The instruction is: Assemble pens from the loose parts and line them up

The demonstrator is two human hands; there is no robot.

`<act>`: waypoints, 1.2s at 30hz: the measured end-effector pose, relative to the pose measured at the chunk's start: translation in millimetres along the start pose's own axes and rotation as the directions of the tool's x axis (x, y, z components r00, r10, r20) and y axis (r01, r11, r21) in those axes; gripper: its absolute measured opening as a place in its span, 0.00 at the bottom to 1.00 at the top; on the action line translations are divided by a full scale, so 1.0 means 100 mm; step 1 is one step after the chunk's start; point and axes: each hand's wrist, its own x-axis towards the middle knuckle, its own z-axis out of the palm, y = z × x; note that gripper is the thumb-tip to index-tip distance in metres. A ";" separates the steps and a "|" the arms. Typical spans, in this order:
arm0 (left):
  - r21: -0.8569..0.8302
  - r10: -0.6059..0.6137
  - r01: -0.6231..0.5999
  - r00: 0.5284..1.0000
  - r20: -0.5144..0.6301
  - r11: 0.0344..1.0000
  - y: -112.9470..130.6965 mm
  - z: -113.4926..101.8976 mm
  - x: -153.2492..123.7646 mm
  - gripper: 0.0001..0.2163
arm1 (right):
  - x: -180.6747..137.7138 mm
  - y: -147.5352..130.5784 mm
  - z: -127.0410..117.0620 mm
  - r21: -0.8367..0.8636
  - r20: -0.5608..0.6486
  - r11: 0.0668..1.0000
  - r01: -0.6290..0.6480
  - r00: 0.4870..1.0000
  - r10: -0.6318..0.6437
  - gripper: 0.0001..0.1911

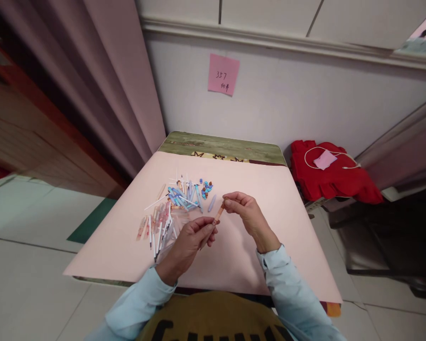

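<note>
Over the pink table (277,237), both my hands hold one thin orange-brown pen barrel (218,214). My left hand (191,241) is closed round its lower end. My right hand (243,208) pinches its upper end with fingertips pressed together. Left of the hands lies a heap of pen parts (175,203): blue barrels, white refills, several pinkish barrels and small blue and brown caps (206,186). One pale blue barrel (212,202) lies apart, just beside the right hand.
A pink sticky note (223,74) hangs on the wall behind the table. A red cloth (332,177) with a white cable and pink paper sits on a seat to the right. Curtains hang at left. Tiled floor surrounds the table.
</note>
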 end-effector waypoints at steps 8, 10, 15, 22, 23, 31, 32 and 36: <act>-0.012 0.026 -0.026 1.000 -0.016 1.000 -0.06 0.06 0.03 0.12 | -0.02 -0.04 0.05 -0.038 -0.030 0.999 0.028 0.999 -0.030 0.14; 0.010 0.050 -0.050 0.999 -0.005 0.999 -0.08 0.08 0.04 0.11 | -0.02 -0.06 0.08 -0.046 -0.033 0.998 0.042 0.999 -0.044 0.15; 0.080 0.119 -0.118 0.993 -0.017 0.990 -0.05 0.13 0.07 0.11 | -0.04 -0.06 0.12 -0.023 0.003 0.997 0.074 0.997 -0.074 0.21; 0.002 0.172 -0.173 0.976 -0.135 0.985 0.02 0.12 0.17 0.11 | -0.25 0.24 0.08 -0.194 -0.035 0.979 0.057 0.997 -0.065 0.19; -0.009 0.175 -0.178 0.975 -0.140 0.984 0.00 0.12 0.19 0.11 | -0.29 0.30 0.08 -0.210 -0.017 0.977 0.044 0.999 -0.049 0.19; 0.139 0.197 -0.188 0.979 -0.057 0.972 -0.03 0.03 0.38 0.12 | -0.42 0.55 0.10 -0.191 -0.065 0.982 -0.007 0.998 -0.006 0.18; 0.162 0.214 -0.203 0.975 -0.053 0.966 0.01 0.02 0.42 0.13 | -0.42 0.55 0.10 -0.195 -0.077 0.981 -0.001 0.997 -0.014 0.17; 0.198 0.366 -0.343 0.926 -0.094 0.918 0.20 0.01 0.56 0.24 | -0.43 0.56 0.09 -0.229 -0.115 0.973 0.023 0.992 -0.051 0.15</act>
